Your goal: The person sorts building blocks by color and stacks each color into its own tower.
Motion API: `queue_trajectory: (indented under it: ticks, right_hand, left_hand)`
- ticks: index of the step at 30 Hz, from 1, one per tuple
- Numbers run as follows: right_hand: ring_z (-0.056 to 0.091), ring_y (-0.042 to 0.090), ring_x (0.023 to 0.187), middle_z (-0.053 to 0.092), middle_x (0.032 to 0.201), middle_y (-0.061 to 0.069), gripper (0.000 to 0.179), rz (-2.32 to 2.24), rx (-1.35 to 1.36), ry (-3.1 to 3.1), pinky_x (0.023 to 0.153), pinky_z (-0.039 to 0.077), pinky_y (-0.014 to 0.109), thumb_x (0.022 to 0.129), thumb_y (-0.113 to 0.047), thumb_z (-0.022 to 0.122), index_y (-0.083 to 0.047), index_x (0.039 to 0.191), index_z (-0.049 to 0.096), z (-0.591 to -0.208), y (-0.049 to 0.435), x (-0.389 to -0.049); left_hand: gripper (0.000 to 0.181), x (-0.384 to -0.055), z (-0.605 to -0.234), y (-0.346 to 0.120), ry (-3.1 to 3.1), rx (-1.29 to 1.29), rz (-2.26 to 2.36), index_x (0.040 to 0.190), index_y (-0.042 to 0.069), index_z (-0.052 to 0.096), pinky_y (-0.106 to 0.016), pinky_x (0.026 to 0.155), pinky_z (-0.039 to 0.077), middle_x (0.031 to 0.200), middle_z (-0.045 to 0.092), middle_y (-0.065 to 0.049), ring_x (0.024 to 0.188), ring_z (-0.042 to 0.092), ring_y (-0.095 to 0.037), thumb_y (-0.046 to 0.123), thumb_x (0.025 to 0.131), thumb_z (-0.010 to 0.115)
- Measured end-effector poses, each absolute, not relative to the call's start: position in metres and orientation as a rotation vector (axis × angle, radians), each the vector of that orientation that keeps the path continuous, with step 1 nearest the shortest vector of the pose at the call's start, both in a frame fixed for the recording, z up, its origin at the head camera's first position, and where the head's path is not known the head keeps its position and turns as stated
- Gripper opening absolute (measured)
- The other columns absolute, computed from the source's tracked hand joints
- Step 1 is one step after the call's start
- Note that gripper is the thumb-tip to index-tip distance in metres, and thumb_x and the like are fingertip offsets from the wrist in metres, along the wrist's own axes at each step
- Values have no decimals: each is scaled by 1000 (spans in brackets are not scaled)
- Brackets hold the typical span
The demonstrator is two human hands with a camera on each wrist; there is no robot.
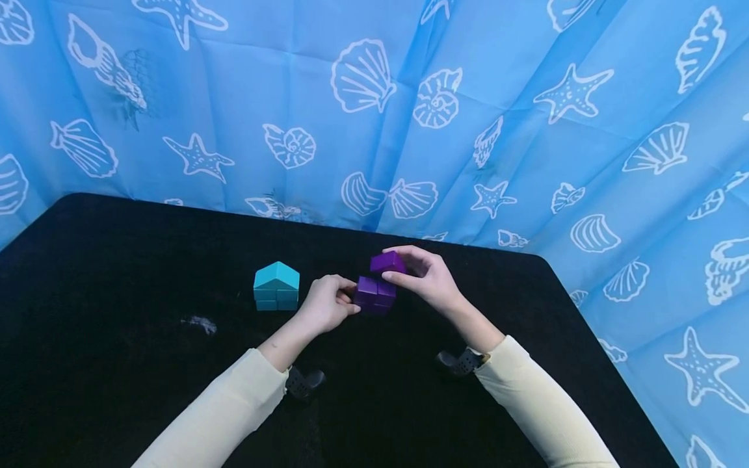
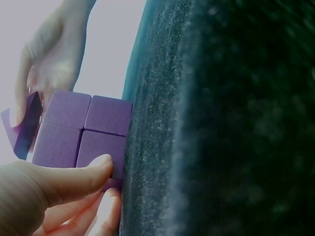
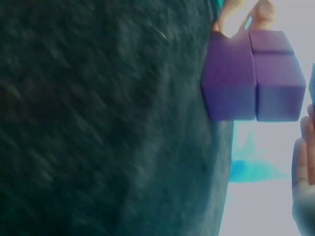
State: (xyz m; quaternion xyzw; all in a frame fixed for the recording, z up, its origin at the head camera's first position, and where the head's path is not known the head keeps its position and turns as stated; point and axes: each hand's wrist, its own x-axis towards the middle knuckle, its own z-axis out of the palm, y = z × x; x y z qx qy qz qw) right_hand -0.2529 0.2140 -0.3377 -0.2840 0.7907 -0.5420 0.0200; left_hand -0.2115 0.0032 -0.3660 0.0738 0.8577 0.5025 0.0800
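Note:
Purple blocks [image 1: 374,296] stand stacked on the black table, two rows high, with fine seams between them. From the left, the left hand [image 1: 325,304] pinches a lower block of this stack; in the left wrist view its thumb [image 2: 83,179] lies across the front face. Just above the stack, the right hand [image 1: 430,276] holds a purple roof-shaped block [image 1: 386,261] between thumb and fingers, apart from the blocks below. That piece looks tilted in the left wrist view. The right wrist view shows the stack's other side, with the right hand only partly in frame.
A teal block house [image 1: 277,287] with a peaked top stands left of the left hand. A whitish mark [image 1: 200,324] lies on the black table [image 1: 146,390]. Behind the table hangs a blue curtain [image 1: 322,117] with white shells and starfish.

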Motion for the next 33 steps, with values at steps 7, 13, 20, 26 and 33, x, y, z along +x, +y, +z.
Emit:
queue_trajectory:
  ticks: [7,13,20,26,33]
  right_hand:
    - [63,18,101,64,119,17,34,-1644,-904,2406,87,52,29,86,-3,68,0,118,61,-343,208,-246]
    - [64,19,103,64,118,18,35,-1633,-861,2395,89,52,34,86,-4,69,-1,119,60,-345,204,-243]
    - [63,21,106,63,119,16,36,-1609,-851,2387,93,51,36,87,-9,69,-3,121,60,-349,205,-241]
    - [63,22,106,63,119,16,36,-1619,-867,2372,93,51,35,87,-9,69,-3,121,59,-351,205,-241]
    - [63,21,106,62,120,17,37,-1608,-866,2371,92,52,35,86,-8,69,-3,121,59,-353,205,-240]
  left_hand:
    - [36,-213,-365,2,2577,223,1492,120,1,64,-30,73,54,97,65,-10,80,61,-16,3,84,71]
    - [36,-213,-363,1,2551,206,1501,119,2,64,-29,72,53,97,64,-10,80,60,-17,4,84,71]
    - [35,-212,-362,3,2555,209,1488,120,2,64,-29,73,53,100,62,-10,81,59,-17,4,85,71]
    - [36,-212,-361,2,2552,198,1489,121,3,64,-29,73,53,100,62,-9,82,59,-17,5,85,71]
    - [39,-211,-362,2,2542,178,1481,123,4,62,-30,73,52,99,62,-9,82,59,-17,6,85,71]
